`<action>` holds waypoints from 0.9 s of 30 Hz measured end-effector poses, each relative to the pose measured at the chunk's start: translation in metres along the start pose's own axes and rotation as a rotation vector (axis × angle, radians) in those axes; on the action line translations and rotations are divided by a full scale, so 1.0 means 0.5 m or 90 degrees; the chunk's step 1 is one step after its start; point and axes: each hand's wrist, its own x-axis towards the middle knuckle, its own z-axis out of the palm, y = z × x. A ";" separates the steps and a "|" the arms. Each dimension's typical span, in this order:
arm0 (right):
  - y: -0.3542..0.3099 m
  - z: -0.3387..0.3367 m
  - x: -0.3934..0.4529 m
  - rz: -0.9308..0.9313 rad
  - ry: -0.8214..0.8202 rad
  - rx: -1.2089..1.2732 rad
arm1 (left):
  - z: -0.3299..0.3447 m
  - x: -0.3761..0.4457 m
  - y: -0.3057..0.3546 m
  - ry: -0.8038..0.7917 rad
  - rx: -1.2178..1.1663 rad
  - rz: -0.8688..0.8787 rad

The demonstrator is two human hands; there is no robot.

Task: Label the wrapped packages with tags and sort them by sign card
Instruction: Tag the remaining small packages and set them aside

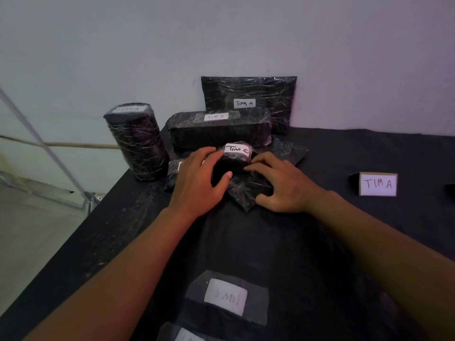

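A small black wrapped package (234,161) tagged "TIM C" sits at the middle of the black table. My left hand (199,180) grips its left side, thumb on the front. My right hand (283,185) touches its right side with the fingertips and rests on a flat black package (248,190) beneath. Behind stand a long box (219,131) tagged "TIM B" and a flat parcel (248,94) tagged "TIM A" leaning on the wall. An upright cylinder package (138,141) with a white tag stands at the left. A "TIM A" sign card (378,184) stands at the right.
Two flat packages with white tags lie near me, one (226,296) in the middle and one (187,335) at the bottom edge. Another small package (173,167) hides partly behind my left hand. The table's left edge (98,205) drops to the floor, where a metal stand (49,148) leans.
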 end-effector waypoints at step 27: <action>-0.054 -0.045 -0.286 0.089 0.072 -0.036 | -0.062 -0.141 0.207 -0.261 -0.235 0.006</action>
